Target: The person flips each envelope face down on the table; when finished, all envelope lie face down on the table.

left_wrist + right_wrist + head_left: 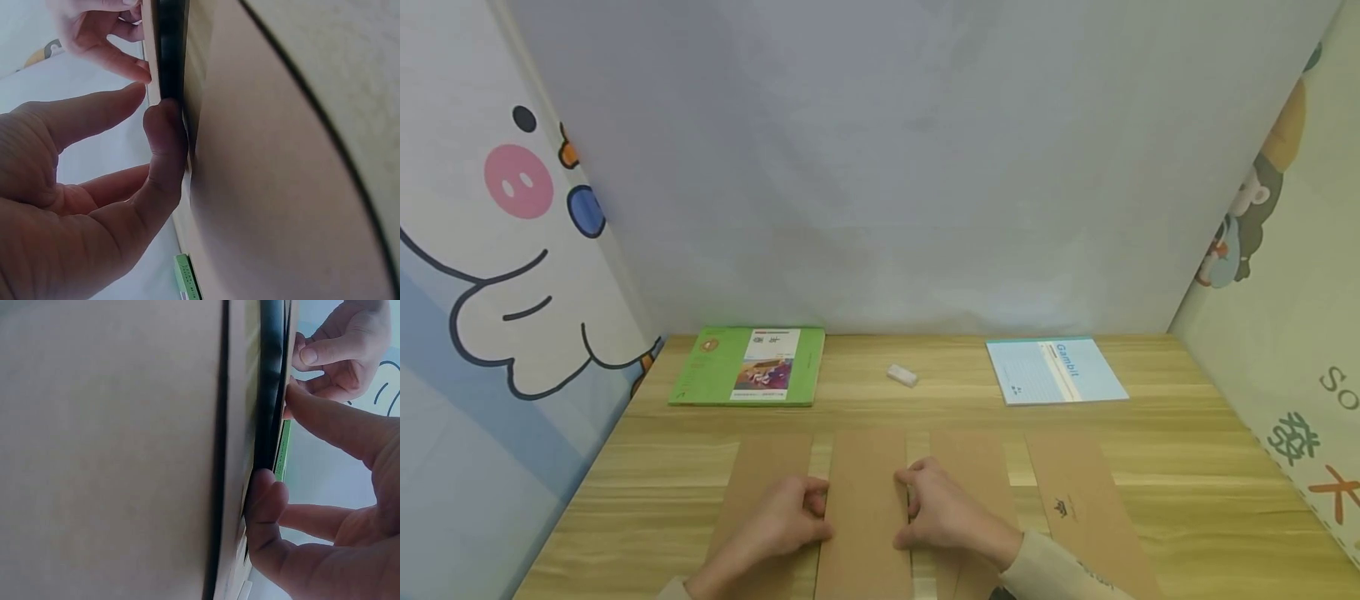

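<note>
Four long brown kraft-paper rectangles lie side by side toward me. Both hands grip the second one from the left [867,517] by its long edges. My left hand [786,517] pinches the left edge between thumb and fingers, above the leftmost brown rectangle [775,458]. Along the right edge, my right hand [940,508] holds with its thumb and fingertips, partly over the third brown rectangle [973,467]. In the left wrist view, a dark gap shows beneath the held piece [150,56]. A small dark crown print marks the rightmost brown rectangle [1086,508].
A green book [700,375] lies at the back left of the wooden table [1195,467]. A white eraser-like block [902,375] lies at the back middle, and a light blue notebook [1022,371] at the back right. Printed cloth walls border the table.
</note>
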A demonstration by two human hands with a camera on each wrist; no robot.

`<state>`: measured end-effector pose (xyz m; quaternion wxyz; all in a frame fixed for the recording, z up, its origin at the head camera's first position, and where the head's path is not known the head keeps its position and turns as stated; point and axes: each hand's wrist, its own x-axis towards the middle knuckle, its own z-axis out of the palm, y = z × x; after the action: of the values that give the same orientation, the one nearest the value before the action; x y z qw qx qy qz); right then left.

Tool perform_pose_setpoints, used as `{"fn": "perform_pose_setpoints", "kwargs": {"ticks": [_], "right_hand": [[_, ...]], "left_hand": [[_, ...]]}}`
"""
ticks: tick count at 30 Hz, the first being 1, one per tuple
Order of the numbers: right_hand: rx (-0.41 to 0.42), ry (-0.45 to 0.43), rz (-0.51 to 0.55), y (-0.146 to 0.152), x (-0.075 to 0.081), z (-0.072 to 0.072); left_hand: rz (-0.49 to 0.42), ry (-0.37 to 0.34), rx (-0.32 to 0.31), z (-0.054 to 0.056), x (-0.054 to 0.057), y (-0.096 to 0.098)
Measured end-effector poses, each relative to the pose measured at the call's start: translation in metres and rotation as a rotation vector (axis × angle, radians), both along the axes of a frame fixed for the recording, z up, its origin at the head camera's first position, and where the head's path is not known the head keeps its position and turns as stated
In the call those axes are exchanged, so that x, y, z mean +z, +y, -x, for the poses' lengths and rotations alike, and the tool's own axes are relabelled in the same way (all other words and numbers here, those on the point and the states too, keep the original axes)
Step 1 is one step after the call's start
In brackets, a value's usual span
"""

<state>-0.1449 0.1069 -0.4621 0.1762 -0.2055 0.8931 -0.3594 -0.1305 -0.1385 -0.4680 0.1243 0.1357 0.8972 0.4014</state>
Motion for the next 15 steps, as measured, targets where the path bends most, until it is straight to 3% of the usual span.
{"fn": "perform_pose_setpoints", "kwargs": {"ticks": [4, 15], "right_hand": [[0.001, -0.003, -0.01, 0.0, -0.0007, -0.0007], [0.016, 0.014, 0.042, 0.005, -0.0027, -0.0027]], "left_hand": [[0.011, -0.008, -0.008, -0.0013, 0.0011, -0.0002], [-0.072, -0.042, -0.015, -0.0044, 0.0031, 0.0003]]}}
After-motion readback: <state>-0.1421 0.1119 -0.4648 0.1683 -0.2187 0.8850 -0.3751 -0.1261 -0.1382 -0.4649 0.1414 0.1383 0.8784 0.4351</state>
